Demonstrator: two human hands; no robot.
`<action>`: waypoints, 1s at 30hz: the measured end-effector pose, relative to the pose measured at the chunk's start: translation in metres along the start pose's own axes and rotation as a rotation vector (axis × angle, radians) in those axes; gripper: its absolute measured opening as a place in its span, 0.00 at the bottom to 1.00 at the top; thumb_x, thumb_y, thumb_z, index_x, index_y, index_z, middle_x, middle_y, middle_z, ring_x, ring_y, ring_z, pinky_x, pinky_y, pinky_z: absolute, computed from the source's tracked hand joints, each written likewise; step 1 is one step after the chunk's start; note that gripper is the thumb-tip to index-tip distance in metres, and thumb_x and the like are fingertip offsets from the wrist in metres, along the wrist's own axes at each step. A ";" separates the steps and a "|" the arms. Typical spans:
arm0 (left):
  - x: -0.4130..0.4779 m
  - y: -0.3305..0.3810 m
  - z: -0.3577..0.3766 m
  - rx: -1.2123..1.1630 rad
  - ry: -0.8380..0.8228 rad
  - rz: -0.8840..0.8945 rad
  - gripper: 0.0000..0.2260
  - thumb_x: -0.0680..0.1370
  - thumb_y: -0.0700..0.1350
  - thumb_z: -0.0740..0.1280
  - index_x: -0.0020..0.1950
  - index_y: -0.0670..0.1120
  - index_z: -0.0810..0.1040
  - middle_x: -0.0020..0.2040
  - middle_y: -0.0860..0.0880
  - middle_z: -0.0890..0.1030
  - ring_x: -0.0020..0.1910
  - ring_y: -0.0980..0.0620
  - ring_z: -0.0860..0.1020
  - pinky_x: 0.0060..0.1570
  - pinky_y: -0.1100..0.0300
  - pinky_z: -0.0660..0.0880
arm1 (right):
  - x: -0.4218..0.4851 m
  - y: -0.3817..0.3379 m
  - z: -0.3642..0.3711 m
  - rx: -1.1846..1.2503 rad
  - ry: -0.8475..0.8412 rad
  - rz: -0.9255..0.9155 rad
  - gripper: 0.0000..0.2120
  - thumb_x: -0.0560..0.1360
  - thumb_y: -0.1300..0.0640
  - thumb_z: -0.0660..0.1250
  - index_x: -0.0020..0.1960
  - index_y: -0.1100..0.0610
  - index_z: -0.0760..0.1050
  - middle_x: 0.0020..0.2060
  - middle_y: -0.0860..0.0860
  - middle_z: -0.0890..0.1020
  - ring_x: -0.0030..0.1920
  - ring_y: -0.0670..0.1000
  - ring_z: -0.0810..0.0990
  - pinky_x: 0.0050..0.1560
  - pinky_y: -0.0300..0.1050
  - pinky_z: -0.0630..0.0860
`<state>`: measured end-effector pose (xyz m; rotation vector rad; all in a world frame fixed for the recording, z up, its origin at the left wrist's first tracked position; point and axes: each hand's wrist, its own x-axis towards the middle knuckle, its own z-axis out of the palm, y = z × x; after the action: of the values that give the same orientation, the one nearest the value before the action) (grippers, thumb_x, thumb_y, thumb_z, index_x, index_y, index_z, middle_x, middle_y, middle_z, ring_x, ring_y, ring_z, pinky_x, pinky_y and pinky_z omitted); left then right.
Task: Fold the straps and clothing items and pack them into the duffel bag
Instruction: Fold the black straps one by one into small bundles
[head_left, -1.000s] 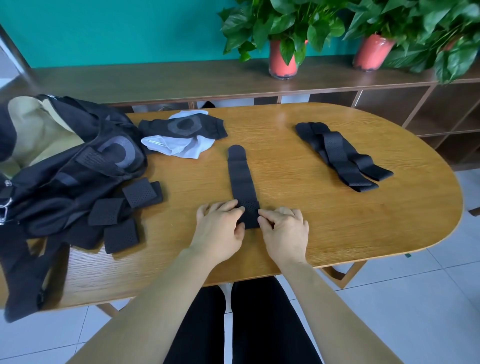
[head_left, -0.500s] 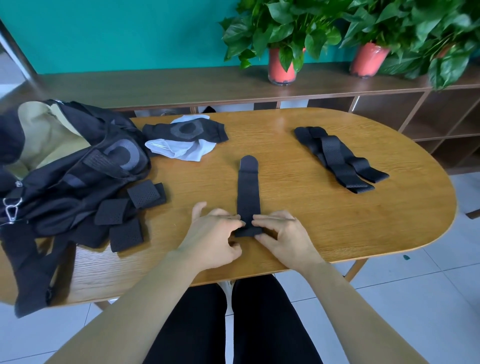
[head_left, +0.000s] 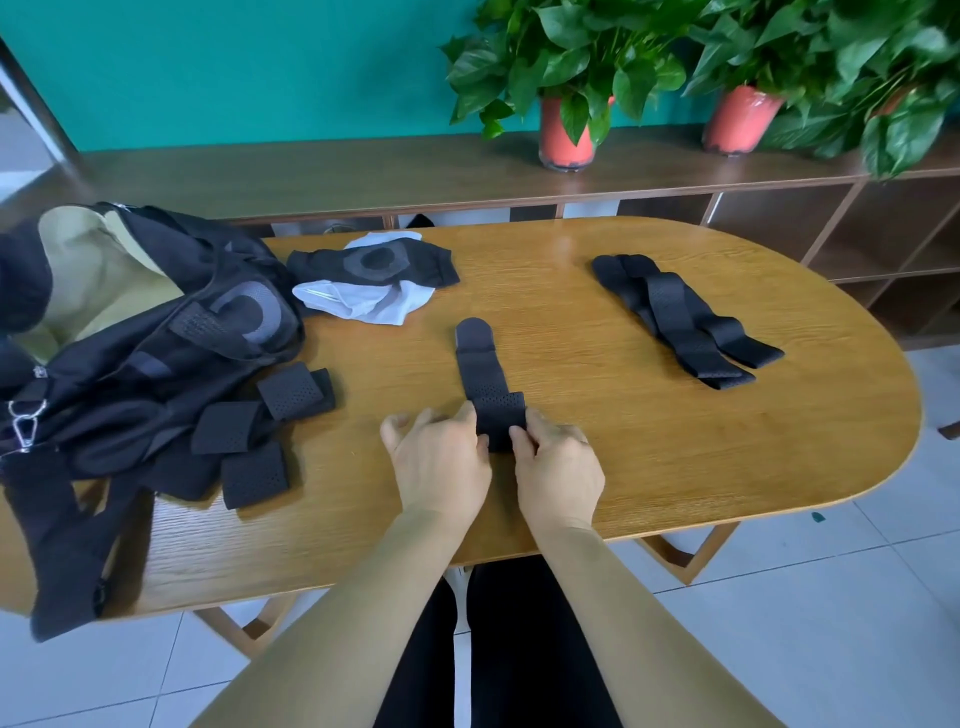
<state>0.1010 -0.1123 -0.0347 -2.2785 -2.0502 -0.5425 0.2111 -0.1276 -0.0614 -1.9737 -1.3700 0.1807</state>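
Pinching the near end of one strap (head_left: 480, 364) on the table (head_left: 623, 441) with left hand (head_left: 441, 462) and right hand (head_left: 556, 467), close together. Folded: three straps (head_left: 249, 431) beside the duffel bag (head_left: 130, 338). Left: strap pile (head_left: 680, 322), clothes (head_left: 374, 280), all packing.

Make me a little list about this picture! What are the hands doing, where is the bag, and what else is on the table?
hands: left hand and right hand both pinch the near end of one black strap
strap: flat on the table, near end folded over itself
bag: black duffel bag, open, at the left end
done: three folded straps beside the duffel bag
waiting: pile of long straps on the right
clothes: black garment on top of a white garment
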 end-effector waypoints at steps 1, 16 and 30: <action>0.002 0.000 -0.001 0.014 -0.022 -0.007 0.15 0.78 0.52 0.63 0.64 0.52 0.75 0.40 0.54 0.82 0.53 0.52 0.76 0.59 0.52 0.53 | -0.001 -0.002 0.001 -0.019 0.026 -0.025 0.15 0.76 0.50 0.65 0.62 0.51 0.78 0.42 0.54 0.81 0.47 0.54 0.79 0.42 0.43 0.70; 0.002 -0.007 0.004 0.045 -0.145 0.111 0.17 0.80 0.50 0.58 0.68 0.57 0.73 0.53 0.56 0.77 0.60 0.52 0.69 0.65 0.47 0.52 | -0.002 0.002 0.014 -0.281 0.184 -0.270 0.06 0.67 0.55 0.76 0.42 0.55 0.83 0.39 0.48 0.85 0.39 0.55 0.78 0.32 0.44 0.73; 0.018 -0.035 -0.014 -0.251 -0.384 0.303 0.20 0.75 0.51 0.64 0.67 0.53 0.75 0.69 0.58 0.72 0.69 0.60 0.66 0.69 0.58 0.49 | 0.017 0.026 -0.024 0.054 -0.390 -0.349 0.23 0.73 0.64 0.66 0.66 0.51 0.75 0.65 0.47 0.73 0.67 0.46 0.68 0.67 0.45 0.67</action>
<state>0.0647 -0.0933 -0.0239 -2.9740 -1.7941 -0.3841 0.2504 -0.1292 -0.0551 -1.6764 -1.9126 0.4503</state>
